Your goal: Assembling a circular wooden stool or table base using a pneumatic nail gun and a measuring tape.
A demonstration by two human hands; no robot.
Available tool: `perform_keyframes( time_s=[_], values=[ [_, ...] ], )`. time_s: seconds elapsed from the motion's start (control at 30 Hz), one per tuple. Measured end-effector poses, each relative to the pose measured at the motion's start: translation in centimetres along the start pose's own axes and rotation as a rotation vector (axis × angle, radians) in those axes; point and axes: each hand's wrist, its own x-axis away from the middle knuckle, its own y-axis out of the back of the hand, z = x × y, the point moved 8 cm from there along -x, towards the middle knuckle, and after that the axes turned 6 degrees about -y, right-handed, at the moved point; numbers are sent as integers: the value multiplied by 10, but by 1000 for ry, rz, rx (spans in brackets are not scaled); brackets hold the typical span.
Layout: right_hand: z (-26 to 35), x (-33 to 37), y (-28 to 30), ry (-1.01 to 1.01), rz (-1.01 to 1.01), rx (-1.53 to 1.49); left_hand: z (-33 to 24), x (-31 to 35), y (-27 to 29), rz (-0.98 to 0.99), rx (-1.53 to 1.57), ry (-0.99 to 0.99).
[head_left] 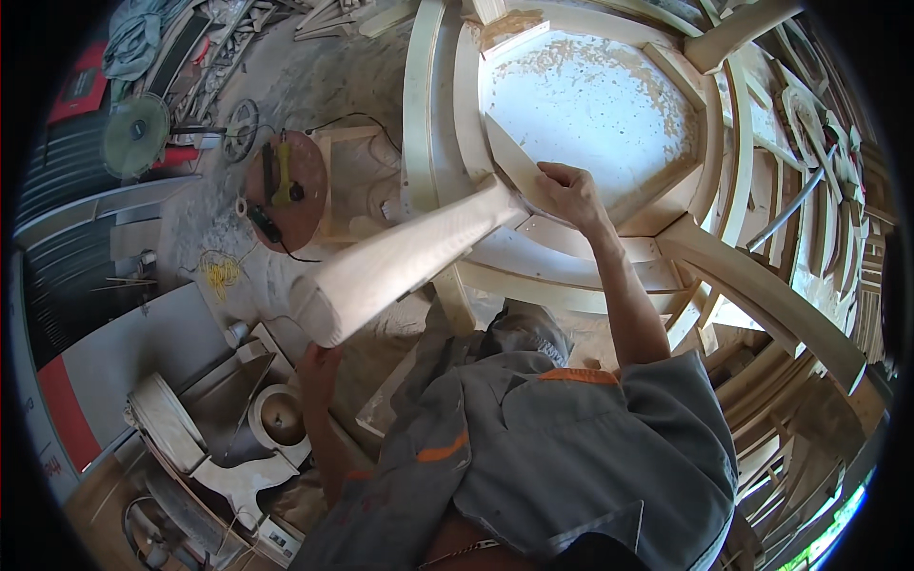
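Note:
A pale carved wooden leg (400,262) sticks out toward me from the rim of an upturned round wooden frame (419,114). My left hand (319,366) grips the leg's near, thick end from below. My right hand (568,193) reaches to where the leg meets the frame and pinches a thin flat wooden strip (512,160) that leans against the inner rim. Inside the frame lies a whitish panel (590,105) dusted with sawdust. A second leg (762,285) juts out at the right.
A round reddish stool top (309,205) carries a yellow-handled tool (283,171) and a cable. A small fan (135,133) stands at the left. A bench machine (228,419) sits at lower left. Stacked curved wooden parts (828,190) fill the right side.

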Motion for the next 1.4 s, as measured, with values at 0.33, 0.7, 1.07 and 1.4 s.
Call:
perform_keyframes(
  time_s=[0.33, 0.7, 1.07, 1.4],
  values=[
    [2, 1, -2, -8, 13, 113, -63, -40, 37, -17, -172, -139],
    [2, -4, -15, 67, -52, 262, -13, -79, 40, 143, -123, -218],
    [17, 72, 52, -135, -659, 258, -375, -201, -139, 778, 178, -1200],
    [-41, 166, -28, -617, -956, 113, -329, -187, -408, 1557, -552, -1314]
  ],
)
